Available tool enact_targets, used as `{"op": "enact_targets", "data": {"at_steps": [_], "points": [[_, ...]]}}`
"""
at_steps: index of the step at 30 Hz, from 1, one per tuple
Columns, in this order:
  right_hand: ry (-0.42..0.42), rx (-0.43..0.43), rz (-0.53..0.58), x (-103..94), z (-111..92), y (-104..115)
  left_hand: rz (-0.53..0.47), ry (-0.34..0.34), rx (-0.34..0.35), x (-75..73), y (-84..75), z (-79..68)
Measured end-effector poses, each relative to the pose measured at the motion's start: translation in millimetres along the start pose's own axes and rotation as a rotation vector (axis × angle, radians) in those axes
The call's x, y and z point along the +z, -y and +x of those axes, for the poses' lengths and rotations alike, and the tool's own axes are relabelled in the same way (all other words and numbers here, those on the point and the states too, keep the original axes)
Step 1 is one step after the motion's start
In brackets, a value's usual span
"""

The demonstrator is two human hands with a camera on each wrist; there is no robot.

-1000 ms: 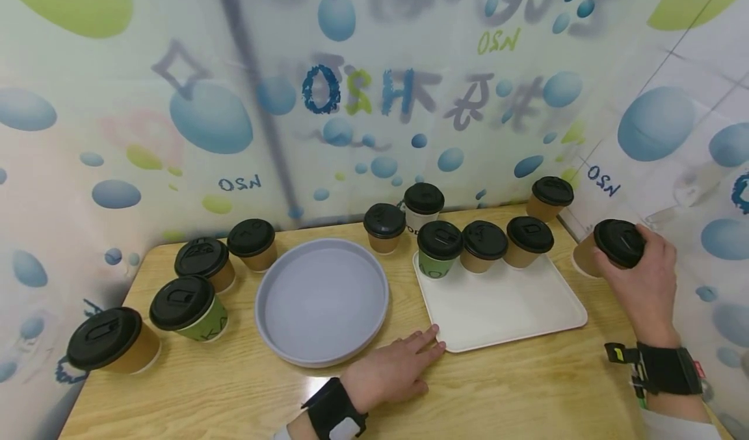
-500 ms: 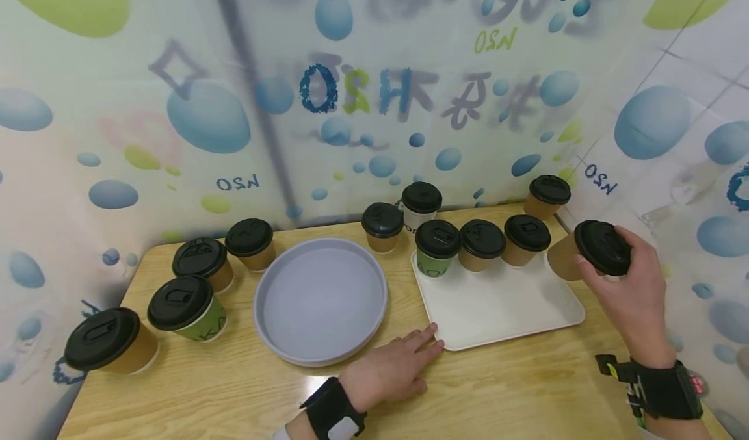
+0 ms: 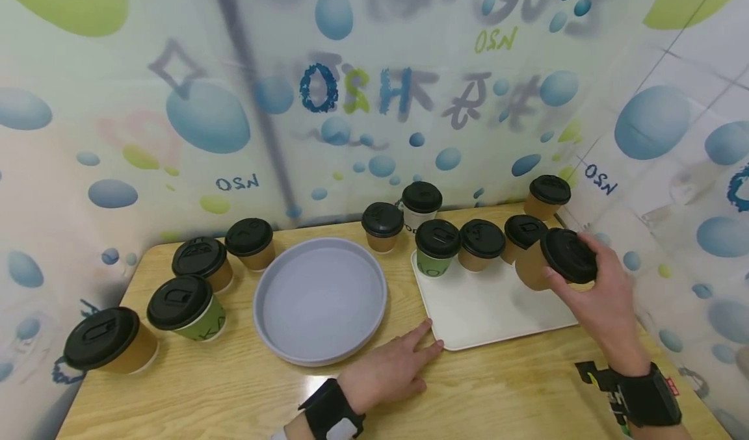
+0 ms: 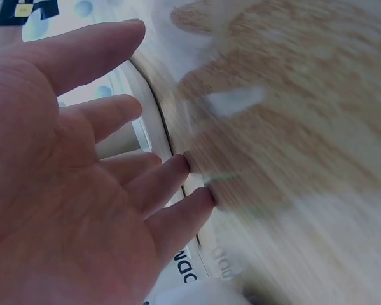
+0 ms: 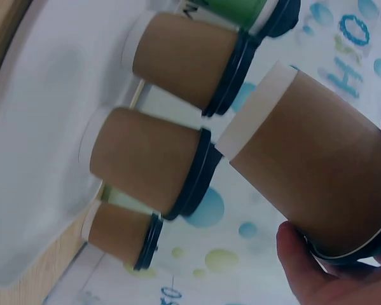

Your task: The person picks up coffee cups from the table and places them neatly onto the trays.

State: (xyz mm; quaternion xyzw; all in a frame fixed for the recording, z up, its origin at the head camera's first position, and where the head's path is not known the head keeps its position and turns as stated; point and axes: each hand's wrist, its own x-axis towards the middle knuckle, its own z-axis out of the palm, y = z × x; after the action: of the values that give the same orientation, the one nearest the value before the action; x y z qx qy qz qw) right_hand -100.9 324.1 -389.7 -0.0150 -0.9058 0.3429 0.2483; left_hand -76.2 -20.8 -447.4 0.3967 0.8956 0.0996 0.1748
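Observation:
My right hand (image 3: 599, 297) grips a brown paper coffee cup (image 5: 317, 159) with a black lid, thumb on one side and fingers on the other. The cup is tilted and held over the right part of the white tray (image 3: 491, 313). Along the tray's back edge stand a green cup (image 3: 435, 258) and two brown cups, one of them a brown cup (image 3: 481, 251) in the middle. My left hand (image 3: 386, 368) lies with fingers spread, fingertips at the tray's front left corner. In the left wrist view its palm (image 4: 69, 210) shows, holding nothing.
A round grey-lilac plate (image 3: 322, 300) lies left of the tray. Several lidded cups, including a green-sleeved cup (image 3: 193, 310), stand at the table's left. Behind the tray are a white cup (image 3: 420, 216), a small brown cup (image 3: 383, 235) and another brown cup (image 3: 541, 206).
My right hand has carried the brown coffee cup left from the table's right edge to over the tray, tilting it. The left hand stays at the tray corner, fingers slightly more spread.

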Motion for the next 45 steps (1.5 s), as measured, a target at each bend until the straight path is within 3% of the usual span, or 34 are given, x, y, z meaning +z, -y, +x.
{"op": "enact_targets", "data": {"at_steps": [6,17,31,45], "points": [[0.021,-0.074,0.022,12.3,-6,8,-0.019,0.025,0.001,-1.4,0.8,1.1],[0.165,-0.157,0.067,42.8,-19,18,-0.087,0.072,0.004,-2.3,5.6,-0.9],[0.341,-0.259,0.08,92.5,-29,26,-0.072,0.051,0.027,-3.3,7.6,-1.1],[0.328,-0.32,0.035,110.9,-37,31,-0.082,0.032,0.042,-1.5,8.1,-1.5]]}}
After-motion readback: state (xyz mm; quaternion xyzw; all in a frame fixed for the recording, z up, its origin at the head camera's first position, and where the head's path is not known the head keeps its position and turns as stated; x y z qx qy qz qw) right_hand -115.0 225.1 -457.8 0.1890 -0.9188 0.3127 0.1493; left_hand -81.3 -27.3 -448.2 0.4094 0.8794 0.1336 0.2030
